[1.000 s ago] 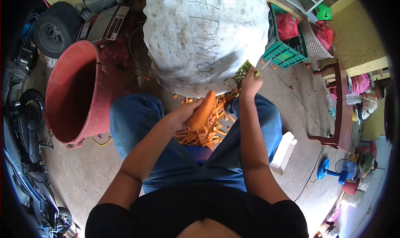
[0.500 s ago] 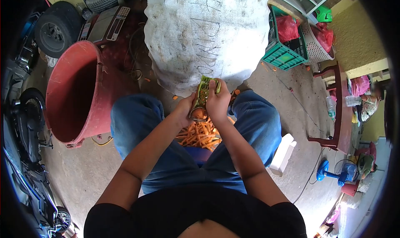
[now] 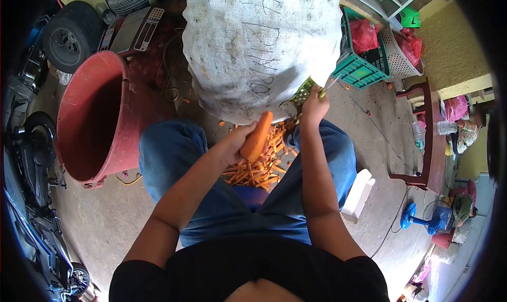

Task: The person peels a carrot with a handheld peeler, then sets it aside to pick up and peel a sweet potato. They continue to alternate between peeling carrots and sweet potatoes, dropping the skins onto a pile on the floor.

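Concrete floor point(image 3: 116, 212) surrounded the blue tub point(image 3: 251, 195), set between the knees presumably for easy reach. My left hand point(image 3: 232, 143) grasped a carrot point(image 3: 257, 139), tilted above the carrot strips point(image 3: 251, 174); my right hand point(image 3: 316, 109) gripped a green perforated slicer point(image 3: 302, 93) aside, probably for clearance. I counted one carrot, one slicer, one tub, and uncountable strips.

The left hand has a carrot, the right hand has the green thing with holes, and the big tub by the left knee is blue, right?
Not quite: the big tub is red, as the head view shows. The left hand does have a carrot, and the right hand has the green thing with holes.
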A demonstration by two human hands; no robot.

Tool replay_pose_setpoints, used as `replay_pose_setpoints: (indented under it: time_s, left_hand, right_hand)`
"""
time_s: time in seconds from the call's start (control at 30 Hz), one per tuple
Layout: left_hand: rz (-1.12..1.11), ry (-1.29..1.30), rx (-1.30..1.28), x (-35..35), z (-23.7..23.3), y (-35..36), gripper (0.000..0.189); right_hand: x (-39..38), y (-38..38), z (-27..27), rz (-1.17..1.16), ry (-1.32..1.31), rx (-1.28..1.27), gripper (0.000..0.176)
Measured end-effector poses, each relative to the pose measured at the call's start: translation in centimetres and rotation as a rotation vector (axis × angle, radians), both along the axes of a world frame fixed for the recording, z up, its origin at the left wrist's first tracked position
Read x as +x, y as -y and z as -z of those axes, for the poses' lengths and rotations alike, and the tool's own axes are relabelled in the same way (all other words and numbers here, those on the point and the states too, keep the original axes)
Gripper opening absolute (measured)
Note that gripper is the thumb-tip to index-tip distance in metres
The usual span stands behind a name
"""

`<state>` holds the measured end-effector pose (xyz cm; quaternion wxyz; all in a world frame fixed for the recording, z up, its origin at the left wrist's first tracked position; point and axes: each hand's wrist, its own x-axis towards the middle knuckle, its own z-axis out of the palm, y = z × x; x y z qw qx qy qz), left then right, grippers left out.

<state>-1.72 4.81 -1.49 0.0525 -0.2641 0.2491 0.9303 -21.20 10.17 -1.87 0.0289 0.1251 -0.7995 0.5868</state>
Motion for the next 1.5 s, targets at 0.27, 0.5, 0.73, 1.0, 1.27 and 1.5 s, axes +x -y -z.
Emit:
replay_pose_setpoints:
  time_s: [0.27,0.5,0.73,1.0,1.27,1.5]
  left_hand:
    - [-0.237,0.009,0.191,-0.8,1.9,0.7,0.034]
    - [-0.219,0.057,0.124,-1.0,0.7,0.6,0.034]
    - [-0.192,0.082,0.022,-1.1,1.0,1.3,0.036]
    - [0.068,0.057,-0.105,0.4,1.1,-0.2,0.038]
    - [-0.091,-0.043,0.123,-0.2,2.1,1.0,0.035]
    - [-0.184,0.139,0.075,-0.6,0.1,-0.1,0.032]
  right_hand:
    - [9.3,0.3,-1.4,-0.378,0.057,-0.114,0.023]
    - [9.0,0.4,-1.5,-0.373,-0.01,0.028,0.024]
    - [8.3,1.1,-0.9,-0.376,-0.011,0.075,0.025]
    - [-1.7,-0.3,2.6,0.106,-0.062,0.1,0.022]
    - [8.4,0.4,0.0,-0.373,0.136,-0.141,0.024]
    - [8.3,0.2,-0.1,-0.351,-0.056,0.059,0.023]
